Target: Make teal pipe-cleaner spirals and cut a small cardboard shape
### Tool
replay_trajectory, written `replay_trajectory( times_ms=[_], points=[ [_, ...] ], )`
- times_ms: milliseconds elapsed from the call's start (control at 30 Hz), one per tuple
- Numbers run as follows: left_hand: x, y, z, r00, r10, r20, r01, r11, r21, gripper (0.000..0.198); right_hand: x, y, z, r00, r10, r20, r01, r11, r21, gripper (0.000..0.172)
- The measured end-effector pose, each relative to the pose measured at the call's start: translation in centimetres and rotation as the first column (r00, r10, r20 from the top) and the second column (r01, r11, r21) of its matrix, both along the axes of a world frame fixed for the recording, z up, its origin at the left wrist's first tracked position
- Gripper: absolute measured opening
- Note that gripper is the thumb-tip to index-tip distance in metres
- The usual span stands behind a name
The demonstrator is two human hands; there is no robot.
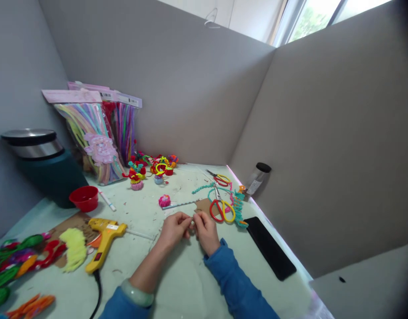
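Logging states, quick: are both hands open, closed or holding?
Left hand: closed in a pinch; anything held is too small to identify.
Right hand: pinched closed; contents cannot be told.

The one head-worn camera looked forward and down, near the bench (185, 288), with the fingers (204, 223) below mid-frame; its wide view reached beyond them to a wall (177, 88) and, high to their right, a window (312, 22).

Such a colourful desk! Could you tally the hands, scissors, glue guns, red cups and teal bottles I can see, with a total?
Left hand and right hand: 2 hands
Nearer scissors and farther scissors: 2 pairs
Yellow glue gun: 1
Red cup: 1
Teal bottle: 1
Total: 7
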State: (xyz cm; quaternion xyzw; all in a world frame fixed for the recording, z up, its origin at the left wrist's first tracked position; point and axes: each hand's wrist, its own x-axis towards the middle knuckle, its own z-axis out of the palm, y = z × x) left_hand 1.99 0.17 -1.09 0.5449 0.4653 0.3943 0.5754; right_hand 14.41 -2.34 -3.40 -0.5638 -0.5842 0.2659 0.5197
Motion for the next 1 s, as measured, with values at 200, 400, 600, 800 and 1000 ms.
replay_trajectory(
  times_ms=[200, 400, 600, 800, 1000],
  points=[
    [-0.3, 0.0, 0.7, 0.999, 0.044, 0.027, -0.043, 0.997, -0.058, 0.024, -0.2, -0.1, 0.1, 0.999, 0.041, 0.029, -0.042, 0.999, 0.01, 0.024],
    [-0.7, 0.1, 0.5, 1.0, 0.024, -0.015, -0.024, 1.0, -0.015, 0.022, -0.1, -0.1, 0.1, 0.994, 0.071, 0.086, -0.073, 0.997, 0.019, 0.024],
    [-0.5, -0.1, 1.1, 1.0, 0.006, 0.004, -0.006, 0.996, -0.088, 0.022, -0.2, -0.3, 0.5, 0.988, 0.005, 0.156, -0.017, 0.997, 0.074, 0.023],
    [-0.5, 0.1, 0.6, 1.0, 0.0, -0.016, 0.0, 0.999, -0.047, 0.021, 0.0, -0.3, 0.5, 0.974, -0.043, 0.222, 0.015, 0.992, 0.126, 0.024],
    [-0.3, 0.3, -0.3, 0.997, -0.042, -0.064, 0.04, 0.999, -0.037, 0.019, 3.2, 2.8, 2.7, 0.755, -0.301, 0.582, 0.26, 0.953, 0.155, 0.017]
  ],
)
